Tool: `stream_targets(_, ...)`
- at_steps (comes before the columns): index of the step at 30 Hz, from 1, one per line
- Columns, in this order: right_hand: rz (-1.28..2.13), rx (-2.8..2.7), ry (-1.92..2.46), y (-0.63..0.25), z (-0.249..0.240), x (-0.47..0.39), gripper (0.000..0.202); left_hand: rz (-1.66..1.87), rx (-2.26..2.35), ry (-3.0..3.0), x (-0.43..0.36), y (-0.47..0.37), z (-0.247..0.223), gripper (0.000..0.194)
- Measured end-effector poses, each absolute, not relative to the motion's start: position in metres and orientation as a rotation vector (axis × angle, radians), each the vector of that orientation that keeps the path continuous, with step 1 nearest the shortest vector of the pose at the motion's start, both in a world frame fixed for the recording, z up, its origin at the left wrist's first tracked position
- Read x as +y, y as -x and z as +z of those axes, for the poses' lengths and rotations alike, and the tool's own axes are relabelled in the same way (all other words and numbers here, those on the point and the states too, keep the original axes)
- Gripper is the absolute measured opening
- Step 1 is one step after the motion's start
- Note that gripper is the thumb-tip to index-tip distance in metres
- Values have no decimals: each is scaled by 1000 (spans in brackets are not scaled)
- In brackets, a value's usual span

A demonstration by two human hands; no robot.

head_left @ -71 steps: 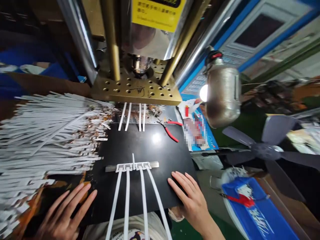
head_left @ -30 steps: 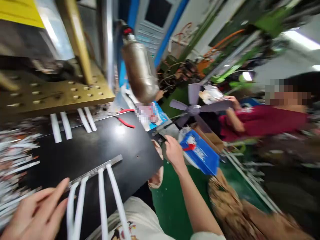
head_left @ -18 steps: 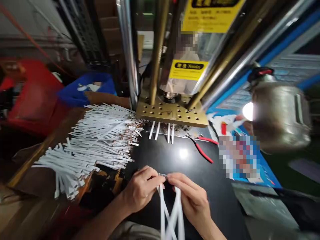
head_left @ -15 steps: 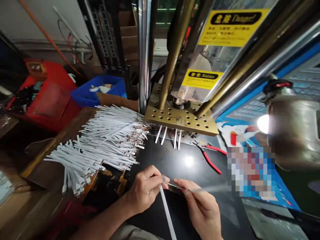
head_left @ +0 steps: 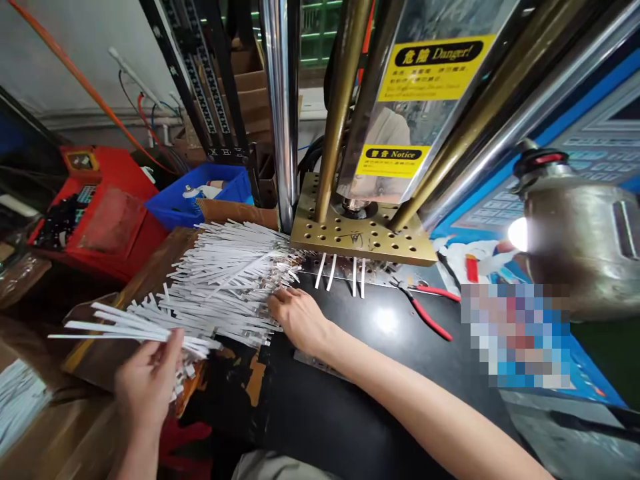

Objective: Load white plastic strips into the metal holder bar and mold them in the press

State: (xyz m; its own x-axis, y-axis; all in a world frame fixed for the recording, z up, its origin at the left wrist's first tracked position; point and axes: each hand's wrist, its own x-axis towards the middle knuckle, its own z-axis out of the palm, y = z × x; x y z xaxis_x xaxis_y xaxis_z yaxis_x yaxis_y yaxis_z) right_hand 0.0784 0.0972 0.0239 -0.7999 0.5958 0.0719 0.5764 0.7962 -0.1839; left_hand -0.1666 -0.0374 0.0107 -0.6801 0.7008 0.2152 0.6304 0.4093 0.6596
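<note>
My left hand (head_left: 147, 383), at the lower left, is closed with thumb and fingers round a small bunch of white flat cables (head_left: 125, 325). Their tails point left, and their connector ends stick out on the right. My right hand (head_left: 300, 320) is stretched to the right edge of a large pile of white flat cables (head_left: 225, 267). Its fingers curl down onto the connector ends there, with the fingertips hidden. Under the right wrist, a thin metal plate (head_left: 320, 363) lies on the black tabletop (head_left: 340, 413).
A press with a brass plate (head_left: 360, 240) stands ahead; several white strips (head_left: 355, 277) poke out beneath it. Red-handled pliers (head_left: 425, 313) lie to its right. A lamp (head_left: 575, 240) stands at right. Blue (head_left: 200, 193) and red bins (head_left: 110, 220) are at left.
Both hands, together over the tabletop with a white cable half a second ago, have moved apart. The left went to lower left and holds a bunch; the right reached forward-left to the pile.
</note>
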Motion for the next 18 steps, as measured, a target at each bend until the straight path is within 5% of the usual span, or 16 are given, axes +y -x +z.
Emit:
stream_targets(4,59,-2884,913,-69,21,97,14,578,2915,-1354,-39,202,9,69)
stream_targets(6,20,-2889,939,-80,24,91,13,591,3038,-1539,-36,195,7,79)
stream_targets(9,-29,-2901,1094,-115,27,78,11,859,2582,-2229,-28,165,7,38)
stream_targets(11,-53,-2867,1290,-148,23,70,14,715,1991,-2586,-20,143,8,12)
stream_targets(18,-43,-2218,1631,-251,-4,18,22,261,1516,-2820,5,114,5,20)
